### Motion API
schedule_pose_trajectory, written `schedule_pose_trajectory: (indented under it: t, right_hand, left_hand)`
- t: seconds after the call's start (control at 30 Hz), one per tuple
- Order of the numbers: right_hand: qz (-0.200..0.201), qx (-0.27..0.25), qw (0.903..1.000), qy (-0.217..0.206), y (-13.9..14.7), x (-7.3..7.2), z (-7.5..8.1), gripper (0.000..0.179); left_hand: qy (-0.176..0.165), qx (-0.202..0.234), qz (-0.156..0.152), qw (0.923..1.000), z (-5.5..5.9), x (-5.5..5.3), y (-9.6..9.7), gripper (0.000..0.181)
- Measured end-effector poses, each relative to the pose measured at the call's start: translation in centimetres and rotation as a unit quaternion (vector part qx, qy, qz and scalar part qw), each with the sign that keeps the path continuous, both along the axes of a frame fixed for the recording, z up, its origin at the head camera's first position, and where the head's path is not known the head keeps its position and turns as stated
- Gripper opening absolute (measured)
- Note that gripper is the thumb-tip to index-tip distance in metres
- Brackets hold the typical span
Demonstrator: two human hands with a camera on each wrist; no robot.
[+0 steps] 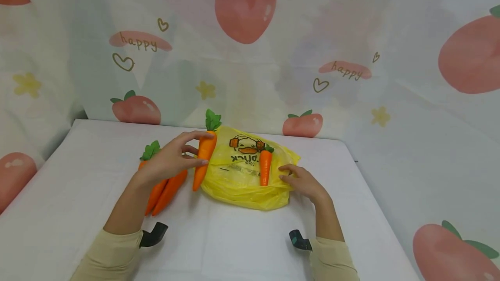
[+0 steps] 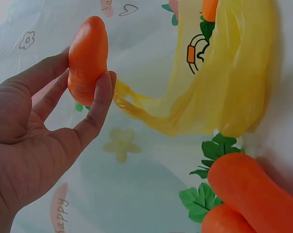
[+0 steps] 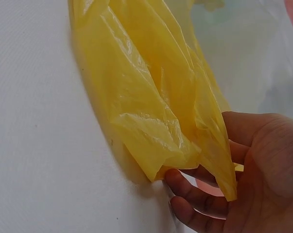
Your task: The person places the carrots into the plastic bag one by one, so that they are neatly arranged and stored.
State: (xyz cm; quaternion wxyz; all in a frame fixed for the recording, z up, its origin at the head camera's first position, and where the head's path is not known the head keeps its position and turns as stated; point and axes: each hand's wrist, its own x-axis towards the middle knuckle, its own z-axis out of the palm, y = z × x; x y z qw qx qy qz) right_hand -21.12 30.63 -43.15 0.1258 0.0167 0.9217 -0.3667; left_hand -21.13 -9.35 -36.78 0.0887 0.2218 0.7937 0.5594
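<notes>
My left hand (image 1: 172, 157) pinches an orange toy carrot (image 1: 205, 155) between thumb and fingers, its green leaves upward, beside the left edge of a yellow plastic bag (image 1: 234, 192). In the left wrist view, the thumb and fingers press on this carrot (image 2: 89, 58) from opposite sides. A second carrot (image 1: 265, 168) lies at the bag's mouth, its tip reaching the crumpled front edge. At the bag's right side, my right hand (image 1: 304, 181) holds the edge; the right wrist view has the thin plastic (image 3: 212, 141) between thumb and fingers.
More carrots (image 1: 169, 192) lie on the white table (image 1: 234, 242) at the left, partly hidden by my left forearm. Behind the table hangs a printed cloth (image 1: 187, 21) with peaches and hearts. Black curved mounts (image 1: 154, 234) stick out at both sleeves.
</notes>
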Motion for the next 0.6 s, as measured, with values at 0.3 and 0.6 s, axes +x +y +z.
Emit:
schedule_pose_trajectory:
  t: [0.3,0.6]
  right_hand:
    - [0.009,0.001,0.9999,0.006,0.1,-0.1,-0.1,0.039]
    - [0.006,0.003,1.0,0.002,0.1,0.0,0.0,0.038]
  left_hand:
    - [0.007,-0.016,-0.002,0.9999,0.3,-0.1,1.2,0.06]
    - [-0.002,-0.004,-0.016,0.9999,0.3,-0.2,2.3,0.06]
